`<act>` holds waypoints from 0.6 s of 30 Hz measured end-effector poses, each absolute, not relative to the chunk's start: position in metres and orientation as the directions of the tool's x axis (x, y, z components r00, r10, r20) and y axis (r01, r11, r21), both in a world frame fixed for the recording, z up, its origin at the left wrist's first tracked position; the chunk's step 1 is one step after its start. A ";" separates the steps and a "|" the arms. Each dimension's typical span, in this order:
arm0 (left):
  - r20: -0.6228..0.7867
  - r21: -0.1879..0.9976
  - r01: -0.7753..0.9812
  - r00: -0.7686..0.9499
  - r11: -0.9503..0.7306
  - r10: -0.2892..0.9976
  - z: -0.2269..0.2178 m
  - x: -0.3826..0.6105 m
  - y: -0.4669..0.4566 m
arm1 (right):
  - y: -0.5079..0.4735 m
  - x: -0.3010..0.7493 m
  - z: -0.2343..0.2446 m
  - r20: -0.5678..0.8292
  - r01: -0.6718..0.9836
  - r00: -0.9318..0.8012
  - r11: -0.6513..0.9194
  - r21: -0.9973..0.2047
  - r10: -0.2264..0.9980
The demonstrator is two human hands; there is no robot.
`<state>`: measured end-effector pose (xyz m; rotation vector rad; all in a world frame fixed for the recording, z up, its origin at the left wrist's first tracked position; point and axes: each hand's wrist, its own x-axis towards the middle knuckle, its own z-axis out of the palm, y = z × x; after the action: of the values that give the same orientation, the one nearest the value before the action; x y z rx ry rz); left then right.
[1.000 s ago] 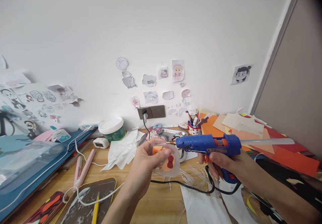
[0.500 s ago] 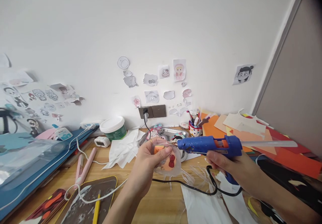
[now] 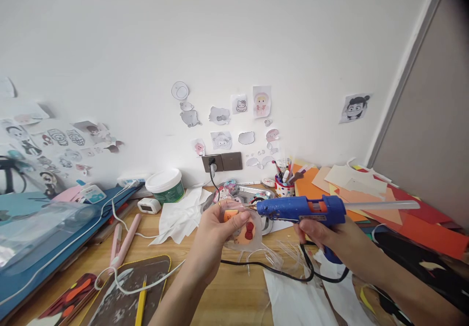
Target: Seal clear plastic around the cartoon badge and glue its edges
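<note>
My left hand (image 3: 223,226) pinches a small flat craft piece (image 3: 242,240), translucent at its rim, with an orange patch and a dark red bow on its face. Part of it is covered by my thumb and fingers. In my right hand (image 3: 322,235) is a blue glue gun (image 3: 300,209), gripped by its handle. A long clear glue stick (image 3: 384,205) sticks out of its back end. The metal nozzle (image 3: 252,207) is at the upper edge of the craft piece, close to my left fingers; I cannot tell whether it touches.
Below the gun runs its black cord (image 3: 264,266) beside clear glue strands. Behind stand a metal tray (image 3: 252,190), a pen cup (image 3: 285,186) and a white tub (image 3: 164,185). Coloured paper (image 3: 414,218) lies right; a pink hair straightener (image 3: 126,243) and yellow craft knife (image 3: 140,301) left.
My right hand and the glue gun have shifted slightly left, and the glue stick's end with them. My left hand and the craft piece have hardly moved.
</note>
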<state>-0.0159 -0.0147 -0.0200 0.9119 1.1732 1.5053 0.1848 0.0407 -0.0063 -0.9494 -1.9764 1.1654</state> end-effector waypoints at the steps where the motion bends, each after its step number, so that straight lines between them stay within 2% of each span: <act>1: -0.009 0.968 -0.246 -0.243 -0.053 0.970 -0.021 -0.016 -0.014 | 0.041 0.185 -0.008 0.162 0.250 -0.542 0.342 -0.906 0.825; 7: -0.025 0.949 -0.308 -0.287 -0.068 0.957 -0.020 -0.018 -0.013 | 0.047 0.191 -0.012 0.102 0.253 -0.588 0.302 -0.919 0.802; 18: -0.013 0.929 -0.363 -0.218 -0.069 0.976 -0.022 -0.021 -0.010 | 0.041 0.187 -0.006 0.175 0.170 -0.518 0.301 -0.938 0.837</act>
<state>-0.0207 -0.0096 -0.0225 0.8315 1.0583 1.5431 0.1872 0.0406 -0.0064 -0.8974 -1.8869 1.2422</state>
